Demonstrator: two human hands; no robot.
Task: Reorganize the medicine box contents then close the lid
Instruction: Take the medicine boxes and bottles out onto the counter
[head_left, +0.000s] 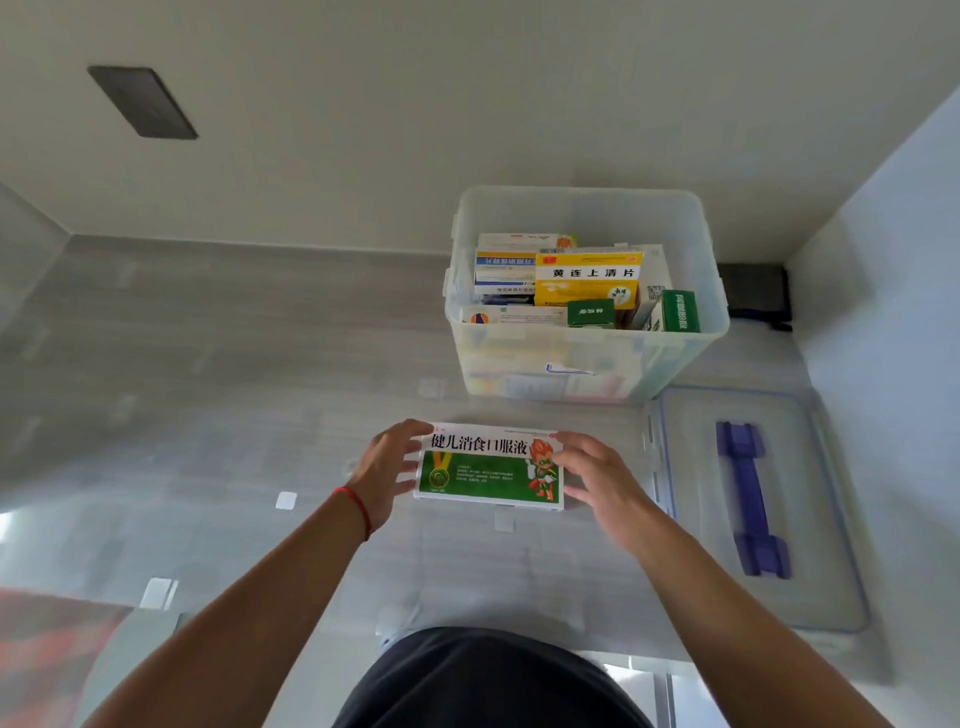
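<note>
A clear plastic medicine box (587, 358) stands open on the grey counter, filled with several cartons, among them a yellow carton (587, 275) and a small green carton (679, 310). Its clear lid (810, 519) with a blue handle lies flat to the right. In front of the box lies a flat green and white carton (485, 467) with a cartoon figure. My left hand (387, 470) holds its left end and my right hand (597, 478) holds its right end, fingers curled over the edges.
A white wall closes the right side and the back. A dark plate (143, 101) sits on the back wall. A black object (756, 293) lies behind the box at the right. Small white tabs (285, 500) dot the counter. My dark clothing (488, 680) fills the bottom.
</note>
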